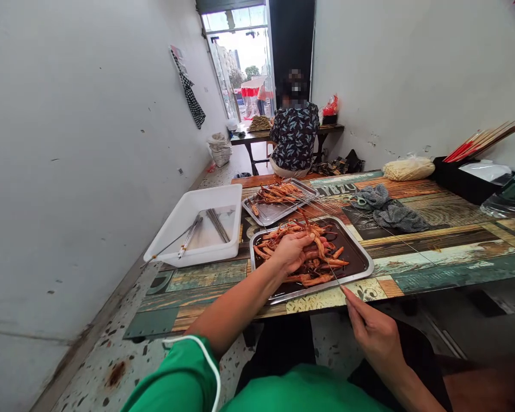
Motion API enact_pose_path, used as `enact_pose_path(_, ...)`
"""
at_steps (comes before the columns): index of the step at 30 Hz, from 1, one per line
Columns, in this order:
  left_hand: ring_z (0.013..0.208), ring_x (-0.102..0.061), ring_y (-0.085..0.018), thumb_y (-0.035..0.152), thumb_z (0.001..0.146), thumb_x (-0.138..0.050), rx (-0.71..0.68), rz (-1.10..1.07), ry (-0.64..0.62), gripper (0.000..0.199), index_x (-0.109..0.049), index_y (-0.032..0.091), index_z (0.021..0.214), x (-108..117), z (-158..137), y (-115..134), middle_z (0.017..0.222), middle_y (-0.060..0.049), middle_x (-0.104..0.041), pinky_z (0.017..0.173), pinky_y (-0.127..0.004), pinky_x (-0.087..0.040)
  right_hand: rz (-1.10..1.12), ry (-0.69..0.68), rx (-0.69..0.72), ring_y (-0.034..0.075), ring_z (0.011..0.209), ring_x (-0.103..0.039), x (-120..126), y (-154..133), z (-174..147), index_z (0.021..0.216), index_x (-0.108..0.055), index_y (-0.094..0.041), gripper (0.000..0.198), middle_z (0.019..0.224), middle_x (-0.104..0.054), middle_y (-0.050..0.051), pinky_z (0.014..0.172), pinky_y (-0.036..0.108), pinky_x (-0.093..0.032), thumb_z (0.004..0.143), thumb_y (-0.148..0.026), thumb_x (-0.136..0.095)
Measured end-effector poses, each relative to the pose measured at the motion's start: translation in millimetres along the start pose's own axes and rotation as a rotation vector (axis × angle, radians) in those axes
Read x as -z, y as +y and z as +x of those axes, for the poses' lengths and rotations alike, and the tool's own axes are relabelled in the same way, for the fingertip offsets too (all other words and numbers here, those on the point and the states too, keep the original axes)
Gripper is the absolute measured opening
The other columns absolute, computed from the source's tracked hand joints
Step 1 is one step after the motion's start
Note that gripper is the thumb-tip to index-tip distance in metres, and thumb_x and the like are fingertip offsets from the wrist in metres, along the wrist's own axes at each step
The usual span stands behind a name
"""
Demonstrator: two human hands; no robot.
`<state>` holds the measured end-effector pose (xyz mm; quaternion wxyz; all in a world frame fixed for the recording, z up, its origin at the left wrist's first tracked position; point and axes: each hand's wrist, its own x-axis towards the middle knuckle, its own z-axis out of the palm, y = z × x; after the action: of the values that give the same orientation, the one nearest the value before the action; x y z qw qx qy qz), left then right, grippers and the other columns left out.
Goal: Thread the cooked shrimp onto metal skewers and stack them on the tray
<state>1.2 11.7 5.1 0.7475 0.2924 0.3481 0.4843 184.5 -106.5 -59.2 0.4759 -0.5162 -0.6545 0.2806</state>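
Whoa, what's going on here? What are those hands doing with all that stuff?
Someone in green has both hands busy. The left hand holds a piece of brownish food over the near tray, where more lies heaped. The right hand grips a thin skewer that reaches up to that piece; whether it has gone in is hard to tell. More food sits on the far tray, and metal sticks lie in the white tub.

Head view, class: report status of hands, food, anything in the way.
Left hand: holding orange-brown food piece. Right hand: holding thin skewer, toward that piece. More pieces crowd tray beneath left hand.
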Motion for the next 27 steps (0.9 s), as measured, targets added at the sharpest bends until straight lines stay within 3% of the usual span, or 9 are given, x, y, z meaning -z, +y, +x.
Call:
enact_pose_path(4, 0.075, -0.068, -0.020, 0.006, 0.085, -0.044, 0.011, 0.003, -0.007, 0.019, -0.060, 0.006, 0.074, -2.3, -2.5, 1.9, 0.077, -0.013, -0.069, 0.079, -0.039, -0.054, 0.705, -0.274, -0.569, 0.002, 0.024, -0.017, -1.7, -0.5, 7.2, 0.107, -0.068, -0.017, 0.042, 0.041, -0.024, -0.013, 0.024, 0.016, -0.020, 0.077, -0.046, -0.060)
enact_pose_path(7, 0.074, -0.068, -0.019, 0.007, 0.085, -0.044, 0.014, -0.008, -0.008, 0.019, -0.060, 0.007, 0.074, -2.8, -3.2, 2.5, 0.077, -0.012, -0.069, 0.077, -0.037, -0.055, 0.916, -0.365, -0.664, 0.000, 0.024, -0.005, -2.2, 5.0, 11.6, 0.107, -0.067, -0.019, 0.046, 0.043, -0.019, -0.015, 0.021, 0.015, -0.013, 0.072, -0.049, -0.065)
enact_pose_path(11, 0.075, -0.068, -0.019, 0.007, 0.085, -0.045, 0.007, -0.015, 0.006, 0.019, -0.060, 0.007, 0.074, -1.4, -1.7, 2.8, 0.077, -0.013, -0.069, 0.079, -0.039, -0.054, 0.471, -0.207, -0.389, 0.005, 0.027, -0.030, -2.9, 7.8, 12.9, 0.107, -0.069, -0.016, 0.037, 0.041, -0.036, -0.009, 0.027, 0.017, -0.028, 0.081, -0.040, -0.057)
enact_pose_path(14, 0.077, -0.068, -0.020, 0.007, 0.085, -0.045, -0.004, -0.010, 0.001, 0.018, -0.061, 0.007, 0.075, -0.3, -1.1, 2.7, 0.079, -0.013, -0.069, 0.082, -0.041, -0.052, 0.089, -0.028, -0.058, 0.014, 0.060, -0.062, -2.4, 8.1, 10.6, 0.105, -0.071, -0.017, 0.031, 0.071, -0.068, 0.006, 0.054, 0.024, -0.049, 0.080, -0.029, -0.058)
enact_pose_path(17, 0.081, -0.068, -0.021, 0.008, 0.084, -0.049, -0.016, -0.009, -0.003, 0.016, -0.061, 0.007, 0.075, -0.5, -2.1, 2.8, 0.080, -0.014, -0.069, 0.084, -0.041, -0.051, -0.205, 0.014, 0.188, 0.015, 0.063, -0.064, -5.0, 8.4, 7.3, 0.111, -0.069, -0.016, 0.033, 0.078, -0.071, 0.009, 0.061, 0.025, -0.049, 0.082, -0.022, -0.054)
enact_pose_path(19, 0.082, -0.068, -0.021, 0.008, 0.083, -0.050, -0.017, -0.011, -0.004, 0.014, -0.061, 0.007, 0.074, -1.2, -3.0, 3.0, 0.079, -0.013, -0.069, 0.084, -0.041, -0.051, -0.243, 0.030, 0.225, 0.014, 0.056, -0.061, -8.6, 6.8, 6.2, 0.110, -0.069, -0.016, 0.032, 0.073, -0.070, 0.008, 0.056, 0.024, -0.047, 0.083, -0.022, -0.053)
enact_pose_path(22, 0.079, -0.068, -0.020, 0.008, 0.084, -0.049, -0.004, -0.017, -0.007, 0.016, -0.060, 0.007, 0.073, -1.8, -3.5, 3.7, 0.077, -0.012, -0.069, 0.083, -0.040, -0.052, 0.091, -0.005, -0.043, 0.011, 0.047, -0.053, -11.8, 1.4, 8.2, 0.106, -0.070, -0.018, 0.031, 0.060, -0.063, 0.003, 0.044, 0.022, -0.042, 0.082, -0.032, -0.056)
enact_pose_path(25, 0.076, -0.068, -0.019, 0.009, 0.085, -0.046, 0.012, -0.022, -0.007, 0.018, -0.060, 0.007, 0.074, -2.0, -3.0, 2.9, 0.077, -0.012, -0.069, 0.079, -0.037, -0.053, 0.615, -0.187, -0.481, 0.003, 0.029, -0.026, -6.9, -2.9, 15.2, 0.108, -0.067, -0.017, 0.038, 0.041, -0.033, -0.010, 0.030, 0.017, -0.023, 0.079, -0.040, -0.061)
enact_pose_path(27, 0.074, -0.068, -0.018, 0.011, 0.086, -0.046, 0.013, -0.024, -0.011, 0.018, -0.061, 0.008, 0.076, -3.1, -3.1, 0.2, 0.077, -0.012, -0.069, 0.076, -0.034, -0.054, 0.888, -0.285, -0.647, 0.000, 0.027, -0.013, -0.7, -3.6, 21.0, 0.109, -0.065, -0.017, 0.040, 0.042, -0.023, -0.014, 0.027, 0.015, -0.017, 0.077, -0.040, -0.064)
